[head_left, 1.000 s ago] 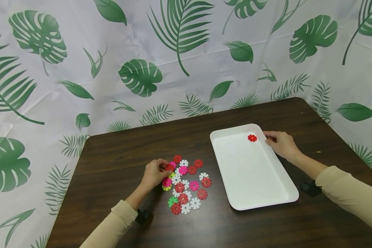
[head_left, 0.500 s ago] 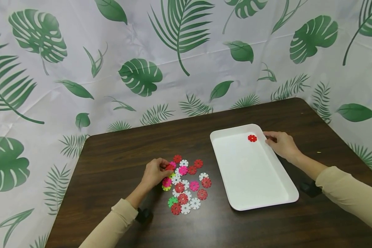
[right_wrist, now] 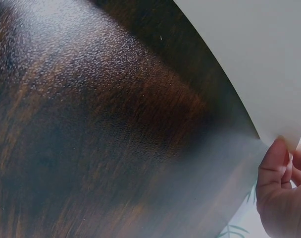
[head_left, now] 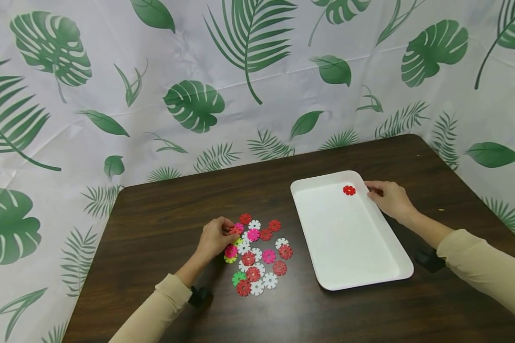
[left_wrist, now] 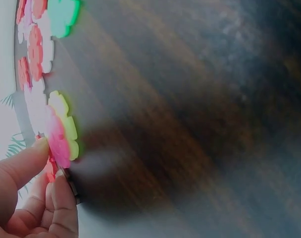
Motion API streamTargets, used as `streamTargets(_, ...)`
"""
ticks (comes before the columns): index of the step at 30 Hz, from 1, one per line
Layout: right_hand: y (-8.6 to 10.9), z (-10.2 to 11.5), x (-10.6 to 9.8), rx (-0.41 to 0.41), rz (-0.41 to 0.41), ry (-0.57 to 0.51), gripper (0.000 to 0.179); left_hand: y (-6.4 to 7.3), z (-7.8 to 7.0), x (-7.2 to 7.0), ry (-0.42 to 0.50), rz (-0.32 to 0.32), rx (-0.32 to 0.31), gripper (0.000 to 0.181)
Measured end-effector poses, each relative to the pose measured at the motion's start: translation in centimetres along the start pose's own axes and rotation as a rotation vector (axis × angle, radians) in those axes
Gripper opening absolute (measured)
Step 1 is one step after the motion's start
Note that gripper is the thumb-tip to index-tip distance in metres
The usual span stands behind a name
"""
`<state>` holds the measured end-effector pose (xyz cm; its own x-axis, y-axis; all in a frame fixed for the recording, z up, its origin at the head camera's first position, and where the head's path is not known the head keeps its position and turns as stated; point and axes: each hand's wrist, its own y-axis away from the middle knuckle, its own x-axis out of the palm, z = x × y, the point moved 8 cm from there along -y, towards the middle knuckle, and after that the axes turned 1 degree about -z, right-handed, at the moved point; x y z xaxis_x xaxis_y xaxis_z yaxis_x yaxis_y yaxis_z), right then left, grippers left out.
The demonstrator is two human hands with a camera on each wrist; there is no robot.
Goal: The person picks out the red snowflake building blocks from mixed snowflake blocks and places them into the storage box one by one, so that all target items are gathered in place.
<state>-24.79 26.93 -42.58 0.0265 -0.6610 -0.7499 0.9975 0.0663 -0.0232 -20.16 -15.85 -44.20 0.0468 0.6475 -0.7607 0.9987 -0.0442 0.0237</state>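
Observation:
My left hand [head_left: 214,237] is at the left edge of a loose pile of notched plastic discs, pinching a red notched disc [head_left: 236,230] between thumb and fingers. In the left wrist view, the thumb and fingertips close on the edge of that red disc [left_wrist: 52,169], right beside a pink disc [left_wrist: 58,141] that overlaps a yellow one [left_wrist: 70,131]. My right hand [head_left: 390,200] grips the right side wall of a white tray [head_left: 343,238] near its far corner. Inside that corner lies a single red disc [head_left: 349,190]. The right wrist view shows thumb and fingers pinching the tray's edge [right_wrist: 274,89].
Red, white and pink discs lie scattered or overlapping left of the tray, with a green disc [head_left: 239,278] at the near left of the pile. All rests on a dark wooden table [head_left: 176,205]. A leaf-patterned cloth [head_left: 257,71] hangs behind it.
My left hand has shifted up very slightly with the red disc between its fingers. The right hand and the tray have stayed in place.

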Motion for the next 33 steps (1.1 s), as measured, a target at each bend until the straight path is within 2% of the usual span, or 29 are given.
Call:
streamTargets(6,0.0,0.1,-0.1,-0.005,0.001,0.001,0.038,0.3,-0.3,-0.1,-0.013,-0.037,0.016,0.025)
streamTargets(18,0.2,0.0,0.0,-0.011,0.002,-0.011,0.039,0.5,-0.8,-0.2,0.035,-0.078,0.057,0.023)
streamTargets(22,0.1,0.1,-0.1,-0.018,-0.003,-0.008,0.038,0.4,-0.6,-0.2,0.067,-0.079,0.046,0.022)
streamTargets(33,0.2,0.0,0.0,-0.01,0.003,-0.011,0.038,0.1,0.3,0.0,0.205,-0.067,-0.039,0.017)
